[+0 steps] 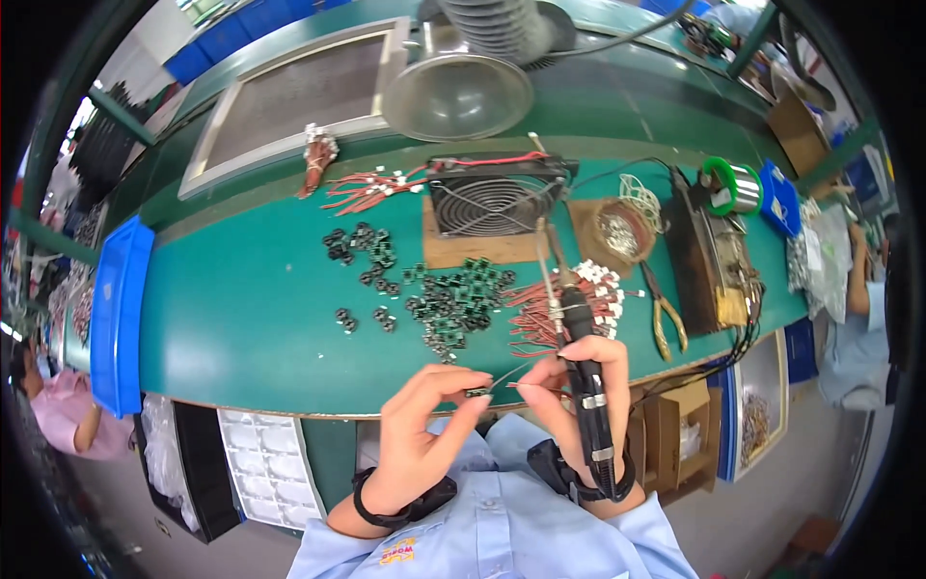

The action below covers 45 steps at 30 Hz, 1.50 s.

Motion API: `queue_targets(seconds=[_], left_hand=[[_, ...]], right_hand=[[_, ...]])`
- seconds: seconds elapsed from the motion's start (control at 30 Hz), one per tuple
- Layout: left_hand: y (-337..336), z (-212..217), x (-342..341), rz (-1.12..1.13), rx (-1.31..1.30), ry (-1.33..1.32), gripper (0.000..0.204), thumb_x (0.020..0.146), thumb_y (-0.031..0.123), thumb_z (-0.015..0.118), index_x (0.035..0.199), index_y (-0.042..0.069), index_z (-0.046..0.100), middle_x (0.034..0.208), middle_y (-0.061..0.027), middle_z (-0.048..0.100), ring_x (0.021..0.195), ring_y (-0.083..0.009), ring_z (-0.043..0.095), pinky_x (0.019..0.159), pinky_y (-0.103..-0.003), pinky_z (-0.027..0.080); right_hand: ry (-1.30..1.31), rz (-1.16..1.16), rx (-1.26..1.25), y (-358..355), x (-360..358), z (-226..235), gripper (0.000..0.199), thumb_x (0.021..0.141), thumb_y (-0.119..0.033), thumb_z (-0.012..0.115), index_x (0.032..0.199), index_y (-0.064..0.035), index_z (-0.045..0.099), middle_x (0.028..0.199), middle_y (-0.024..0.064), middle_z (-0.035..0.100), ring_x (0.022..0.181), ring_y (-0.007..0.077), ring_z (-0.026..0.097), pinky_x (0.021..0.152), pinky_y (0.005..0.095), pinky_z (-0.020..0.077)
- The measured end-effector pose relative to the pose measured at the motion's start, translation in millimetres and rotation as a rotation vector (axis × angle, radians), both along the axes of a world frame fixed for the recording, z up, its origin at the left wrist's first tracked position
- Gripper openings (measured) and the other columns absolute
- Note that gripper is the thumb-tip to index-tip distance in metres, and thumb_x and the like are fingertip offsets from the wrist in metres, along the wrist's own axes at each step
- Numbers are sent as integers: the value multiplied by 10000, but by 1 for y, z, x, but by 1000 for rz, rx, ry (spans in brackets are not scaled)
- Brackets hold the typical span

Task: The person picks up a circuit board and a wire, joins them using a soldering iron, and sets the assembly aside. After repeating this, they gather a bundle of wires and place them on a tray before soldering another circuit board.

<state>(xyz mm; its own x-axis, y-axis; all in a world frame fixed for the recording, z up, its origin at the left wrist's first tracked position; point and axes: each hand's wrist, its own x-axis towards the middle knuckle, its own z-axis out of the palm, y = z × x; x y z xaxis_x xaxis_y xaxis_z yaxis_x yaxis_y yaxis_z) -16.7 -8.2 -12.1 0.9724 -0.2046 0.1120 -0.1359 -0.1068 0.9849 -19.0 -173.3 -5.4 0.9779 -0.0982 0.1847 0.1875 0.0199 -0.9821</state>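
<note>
Head view: my fingers are holding a small green part [476, 393] at the near edge of the counter [222, 309].
My left hand [424, 415] is pinching that part; my right hand [600, 372] is gripping a soldering iron [582, 333], with a red wire [519, 385] showing at its fingertips, how firmly held I cannot tell. I am judging that a loosening pinch could be dropping the part off the edge. The iron's metal end is pointing away, toward the red leads [531, 318]; if hot, a dipping wrist could be scorching them.
</note>
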Motion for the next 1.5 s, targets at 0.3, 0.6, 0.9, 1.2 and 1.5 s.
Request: queue_targets(seconds=[0.3, 0.6, 0.9, 1.2, 1.5], left_hand=[[-1, 7, 4, 16, -444, 431, 214, 859, 53, 563, 1060, -14, 530, 931, -82, 586, 827, -152, 577, 717, -263, 492], [4, -17, 8, -213, -884, 693, 297, 896, 171, 558, 1124, -17, 529, 960, -78, 594, 895, -174, 572, 798, -315, 452], [2, -20, 5, -219, -953, 712, 313, 909, 161, 539, 1164, -20, 524, 1046, -90, 605, 975, -160, 572, 828, -296, 448], [3, -21, 4, -239, -959, 703, 325, 908, 170, 542, 1167, -25, 515, 1012, -85, 611, 947, -143, 576, 813, -275, 453], [2, -21, 3, -209, -911, 677, 339, 904, 186, 552, 1161, -31, 514, 1002, -104, 607, 931, -164, 573, 806, -284, 453]], right_hand=[[33, 113, -16, -8, -3, -5, 448, 749, 73, 662, 1063, -64, 373, 792, 93, 596, 709, 124, 592, 639, 244, 479], [-16, 170, -101, -1, -6, -1, 450, 746, 79, 661, 1063, -44, 366, 793, 105, 596, 728, 140, 615, 662, 264, 493], [-113, 188, -117, 2, -5, 1, 472, 714, 92, 684, 1062, -22, 387, 799, 102, 598, 748, 163, 643, 694, 285, 514], [-166, 157, -171, 1, -2, 2, 432, 700, 57, 712, 1022, -29, 438, 803, 88, 627, 764, 167, 662, 696, 271, 515], [-163, 162, -166, 0, -2, 0, 428, 700, 39, 720, 1019, -29, 443, 788, 84, 640, 760, 169, 669, 686, 269, 518]])
